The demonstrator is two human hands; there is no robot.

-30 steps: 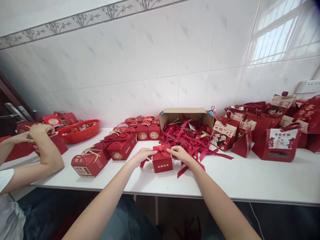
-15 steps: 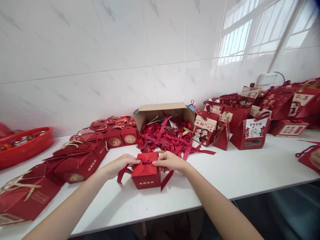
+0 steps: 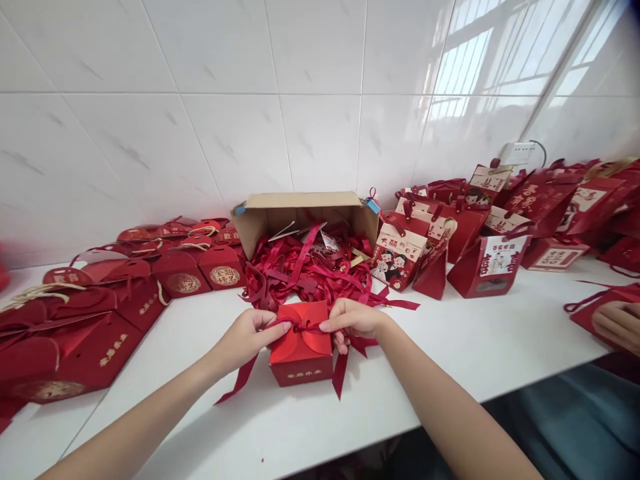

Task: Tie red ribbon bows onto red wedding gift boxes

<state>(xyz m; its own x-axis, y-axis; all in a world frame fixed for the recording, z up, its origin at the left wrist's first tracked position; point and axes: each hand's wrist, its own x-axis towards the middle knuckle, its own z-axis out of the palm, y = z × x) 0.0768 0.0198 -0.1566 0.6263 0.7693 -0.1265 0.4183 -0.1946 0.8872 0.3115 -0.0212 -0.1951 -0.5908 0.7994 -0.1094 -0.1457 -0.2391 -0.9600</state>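
A small red gift box [image 3: 303, 370] with gold lettering stands upright on the white table in front of me. Dark red ribbon [image 3: 243, 381] crosses its top at the middle, its tails hanging down on both sides. My left hand [image 3: 255, 333] pinches the ribbon at the left of the lid, thumb and fingers closed. On the other side, my right hand [image 3: 350, 323] grips the ribbon near the centre, fingers curled. Behind the box, a cardboard carton [image 3: 300, 201] lies on its side with a heap of red ribbons [image 3: 320, 267] spilling out.
Several red gift boxes [image 3: 120, 327] with cord handles line the left side. Upright printed gift bags and boxes [image 3: 400, 253] crowd the right, by the tiled wall [image 3: 320, 140]. At the right edge another person's hand [image 3: 620, 323] holds a red box. A power strip [image 3: 520, 155] sits against the wall.
The view has shifted a little, so the boxes at left sit farther left. Both hands remain on the ribbon, and its left tail now stretches farther out. The knot area looks drawn flatter.
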